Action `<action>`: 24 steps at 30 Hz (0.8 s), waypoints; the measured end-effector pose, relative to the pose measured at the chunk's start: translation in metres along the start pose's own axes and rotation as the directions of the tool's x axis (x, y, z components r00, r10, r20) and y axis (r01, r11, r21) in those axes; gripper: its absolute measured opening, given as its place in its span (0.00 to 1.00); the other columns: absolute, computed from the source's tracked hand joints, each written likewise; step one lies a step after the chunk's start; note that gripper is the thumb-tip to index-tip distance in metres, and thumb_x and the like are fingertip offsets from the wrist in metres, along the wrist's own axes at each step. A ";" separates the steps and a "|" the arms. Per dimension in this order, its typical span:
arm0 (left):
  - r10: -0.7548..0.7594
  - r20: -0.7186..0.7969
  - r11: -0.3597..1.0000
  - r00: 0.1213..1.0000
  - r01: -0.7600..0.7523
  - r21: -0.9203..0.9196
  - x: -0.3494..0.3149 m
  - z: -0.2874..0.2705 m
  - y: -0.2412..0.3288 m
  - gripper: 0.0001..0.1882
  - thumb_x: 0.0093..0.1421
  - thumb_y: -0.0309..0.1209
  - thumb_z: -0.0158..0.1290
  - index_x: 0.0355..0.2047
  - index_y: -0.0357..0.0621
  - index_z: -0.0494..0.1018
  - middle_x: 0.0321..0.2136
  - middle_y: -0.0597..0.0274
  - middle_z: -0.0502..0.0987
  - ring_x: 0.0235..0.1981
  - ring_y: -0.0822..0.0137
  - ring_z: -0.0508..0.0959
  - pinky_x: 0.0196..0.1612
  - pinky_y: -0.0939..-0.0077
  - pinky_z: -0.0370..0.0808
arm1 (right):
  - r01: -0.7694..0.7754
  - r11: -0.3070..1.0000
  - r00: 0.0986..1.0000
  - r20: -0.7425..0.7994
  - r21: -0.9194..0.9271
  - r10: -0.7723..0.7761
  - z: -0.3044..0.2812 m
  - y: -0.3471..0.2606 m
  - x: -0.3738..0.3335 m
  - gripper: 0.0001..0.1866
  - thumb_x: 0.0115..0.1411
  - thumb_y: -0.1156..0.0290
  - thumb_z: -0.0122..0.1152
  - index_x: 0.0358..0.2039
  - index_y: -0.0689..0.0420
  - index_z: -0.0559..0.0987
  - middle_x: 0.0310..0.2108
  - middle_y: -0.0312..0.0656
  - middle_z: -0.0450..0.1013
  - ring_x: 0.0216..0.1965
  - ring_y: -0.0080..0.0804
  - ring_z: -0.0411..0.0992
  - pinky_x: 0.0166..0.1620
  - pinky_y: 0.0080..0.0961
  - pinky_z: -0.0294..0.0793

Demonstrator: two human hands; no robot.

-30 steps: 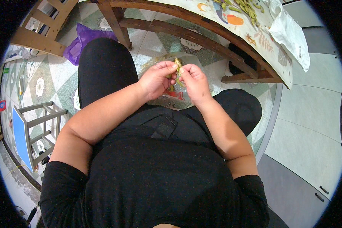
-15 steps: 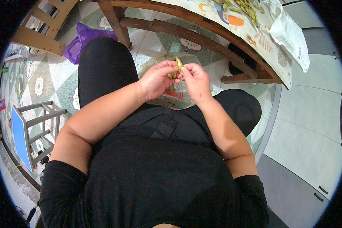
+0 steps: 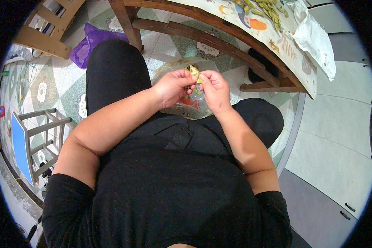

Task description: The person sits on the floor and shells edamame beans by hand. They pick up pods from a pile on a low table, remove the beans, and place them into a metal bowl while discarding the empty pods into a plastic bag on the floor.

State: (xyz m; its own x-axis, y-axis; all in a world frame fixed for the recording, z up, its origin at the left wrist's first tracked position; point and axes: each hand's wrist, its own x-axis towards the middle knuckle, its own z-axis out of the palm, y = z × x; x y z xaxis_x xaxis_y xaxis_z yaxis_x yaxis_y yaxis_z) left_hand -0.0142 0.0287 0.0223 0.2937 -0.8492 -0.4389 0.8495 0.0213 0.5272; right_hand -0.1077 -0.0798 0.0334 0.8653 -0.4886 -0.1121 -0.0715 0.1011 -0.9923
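Note:
A yellow-green bean pod (image 3: 194, 71) is held between my two hands, split so that its pale inside shows. My left hand (image 3: 173, 87) pinches one side of it between thumb and fingers. On the other side, the thumb and forefinger of my right hand (image 3: 215, 87) close on the same pod, and a bright green bit shows at their tips. Beneath both hands, between my knees, lies a clear plastic bag (image 3: 163, 69) with red print and some green pieces, partly hidden by the hands. Whether my left fingers hold more pods I cannot tell.
A wooden table with a patterned cover (image 3: 235, 18) stands ahead, bearing a heap of green pods (image 3: 268, 10) and a white bag (image 3: 314, 41) over its edge. At left are a purple bag (image 3: 89, 44) and a blue-topped stool (image 3: 22, 149). Pale cabinets (image 3: 335, 107) line the right.
The pod, closed and upright between my fingertips before, is now split with its pale inside showing. My hands have barely moved.

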 end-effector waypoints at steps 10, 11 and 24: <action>-0.057 0.118 0.994 0.991 0.068 -0.089 0.000 -0.008 -0.002 0.05 0.55 0.29 0.47 0.30 0.43 0.67 0.24 0.69 0.70 0.24 0.78 0.70 0.27 0.86 0.68 | -0.118 0.982 0.990 0.093 0.149 0.105 -0.002 -0.008 0.002 0.03 0.55 0.74 0.47 0.28 0.59 0.69 0.22 0.32 0.67 0.20 0.13 0.62 0.24 0.10 0.62; -0.071 0.105 0.994 0.992 0.079 -0.081 0.000 -0.008 -0.002 0.05 0.55 0.30 0.47 0.31 0.43 0.67 0.24 0.69 0.70 0.24 0.78 0.70 0.27 0.87 0.68 | -0.101 0.989 0.993 0.078 0.110 0.093 -0.002 -0.006 0.002 0.03 0.56 0.74 0.47 0.28 0.60 0.70 0.22 0.32 0.68 0.20 0.14 0.62 0.24 0.10 0.62; -0.011 0.053 0.997 0.999 0.015 -0.075 0.003 -0.012 -0.008 0.04 0.55 0.28 0.46 0.31 0.45 0.66 0.24 0.69 0.70 0.24 0.78 0.69 0.27 0.86 0.68 | -0.041 0.999 0.991 0.126 0.013 0.039 -0.001 -0.003 0.008 0.05 0.56 0.74 0.46 0.32 0.61 0.69 0.25 0.35 0.69 0.24 0.15 0.65 0.27 0.10 0.63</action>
State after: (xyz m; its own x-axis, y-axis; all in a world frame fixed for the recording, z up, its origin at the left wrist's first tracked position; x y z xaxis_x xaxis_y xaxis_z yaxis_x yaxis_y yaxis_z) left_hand -0.0146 0.0321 0.0085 0.2611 -0.8759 -0.4056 0.8841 0.0483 0.4647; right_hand -0.1013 -0.0846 0.0353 0.9176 -0.3708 -0.1430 -0.1001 0.1326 -0.9861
